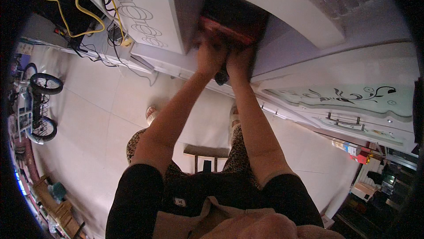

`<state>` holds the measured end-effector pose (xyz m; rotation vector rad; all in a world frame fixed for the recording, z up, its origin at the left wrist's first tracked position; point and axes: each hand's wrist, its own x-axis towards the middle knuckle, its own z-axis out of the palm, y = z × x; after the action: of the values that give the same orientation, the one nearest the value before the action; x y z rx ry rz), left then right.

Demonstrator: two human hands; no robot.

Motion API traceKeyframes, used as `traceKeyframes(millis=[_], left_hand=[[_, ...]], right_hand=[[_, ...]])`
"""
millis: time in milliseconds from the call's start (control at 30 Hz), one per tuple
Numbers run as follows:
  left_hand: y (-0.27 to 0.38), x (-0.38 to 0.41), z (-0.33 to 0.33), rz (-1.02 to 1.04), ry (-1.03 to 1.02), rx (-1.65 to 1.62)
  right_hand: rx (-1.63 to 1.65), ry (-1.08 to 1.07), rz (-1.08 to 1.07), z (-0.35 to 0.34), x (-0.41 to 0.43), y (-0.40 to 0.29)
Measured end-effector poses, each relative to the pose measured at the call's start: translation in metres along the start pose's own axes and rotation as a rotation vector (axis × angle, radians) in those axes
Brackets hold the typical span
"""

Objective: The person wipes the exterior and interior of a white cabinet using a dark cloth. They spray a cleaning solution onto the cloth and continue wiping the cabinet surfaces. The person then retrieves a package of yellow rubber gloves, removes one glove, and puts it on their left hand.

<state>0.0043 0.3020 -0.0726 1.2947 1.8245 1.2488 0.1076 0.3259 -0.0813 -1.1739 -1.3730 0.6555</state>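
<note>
Both hands reach into a shadowed recess of a white cabinet point(318, 10). My left hand point(212, 55) is curled at the near edge of a black and red box-like thing point(232, 28). Close beside it, my right hand point(239, 61) is at the same edge. The fingers are blurred and dark, so their grip is hidden. A small dark piece point(221, 77) shows between the wrists; what it belongs to cannot be told.
Left of the recess stands a white panel with printed rings point(145, 17). Yellow and black cables point(89, 33) hang beside it. Cabinet doors with floral patterns point(344, 96) extend right. A bicycle point(39, 106) stands far left on the tiled floor point(92, 106). Beneath me is a wooden seat point(205, 151).
</note>
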Motion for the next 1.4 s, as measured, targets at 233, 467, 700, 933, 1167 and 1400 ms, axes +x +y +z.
traceKeyframes(millis=[233, 467, 700, 933, 1167, 1400], left_hand=[[0.021, -0.018, 0.004, 0.244, 0.346, 0.11], [0.01, 0.004, -0.003, 0.262, 0.209, 0.173], [0.005, 0.008, -0.001, 0.285, 0.267, 0.2], [0.003, 0.021, 0.024, 0.174, 0.399, 0.207], [0.009, 0.03, 0.022, 0.123, 0.225, 0.181], [0.016, 0.009, 0.001, 0.129, 0.214, -0.143]], right_hand=[[-0.049, -0.149, 0.146, -0.012, 0.004, 0.034], [0.527, 0.061, 0.567, -0.001, -0.008, 0.002], [0.527, 0.148, 0.583, 0.007, -0.012, -0.033], [0.432, 0.053, 0.541, 0.005, -0.002, -0.016], [0.12, -0.02, 0.396, -0.005, -0.002, 0.003], [0.073, 0.098, 0.66, -0.02, 0.015, 0.052]])
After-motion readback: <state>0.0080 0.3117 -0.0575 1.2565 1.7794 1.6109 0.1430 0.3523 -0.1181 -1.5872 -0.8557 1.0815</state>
